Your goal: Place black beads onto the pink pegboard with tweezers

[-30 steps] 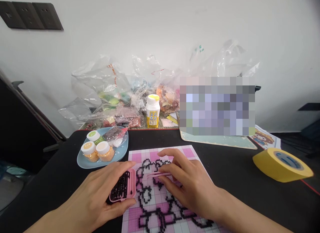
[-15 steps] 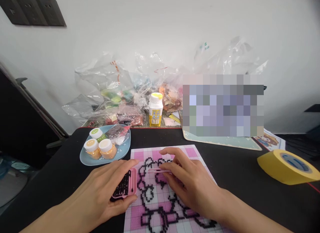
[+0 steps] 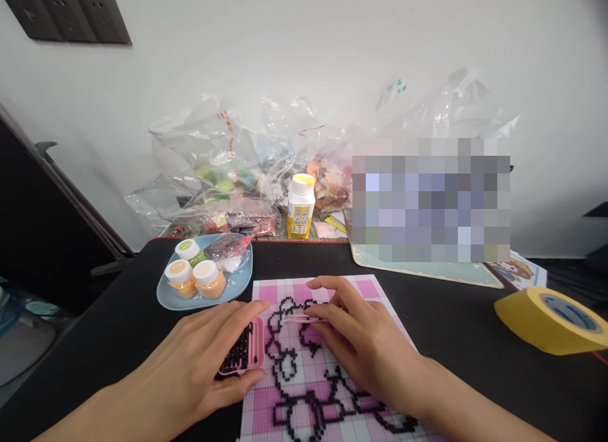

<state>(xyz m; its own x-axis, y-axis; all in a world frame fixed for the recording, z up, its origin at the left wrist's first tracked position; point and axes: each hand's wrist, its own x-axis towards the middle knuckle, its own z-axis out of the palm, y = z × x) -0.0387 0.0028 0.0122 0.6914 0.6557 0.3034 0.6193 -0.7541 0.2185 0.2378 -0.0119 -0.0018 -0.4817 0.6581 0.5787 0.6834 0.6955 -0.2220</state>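
Observation:
My left hand [image 3: 199,359] is closed round a small pink tray [image 3: 257,347] filled with black beads [image 3: 237,354], thumb and fingers on its sides. The tray sits at the left edge of a pink and white pegboard [image 3: 261,401]. In my right hand [image 3: 361,331] is a pair of pink tweezers [image 3: 300,318], pinched between thumb and fingers, its tips pointing left above the board's upper part. Black beads form a curved outline [image 3: 287,365] across the board. My right hand and wrist hide part of that pattern.
Beyond my left hand stands a blue plate [image 3: 240,284] with bead jars [image 3: 209,278] and a small bag. A white and yellow bottle [image 3: 301,208] stands at the back before plastic bags [image 3: 204,144]. Yellow tape [image 3: 532,322] lies right, near a pale green board [image 3: 427,271].
The whole view has shifted slightly, so things appear a little farther right. Both hands keep their holds, with the tweezers still over the board's upper part.

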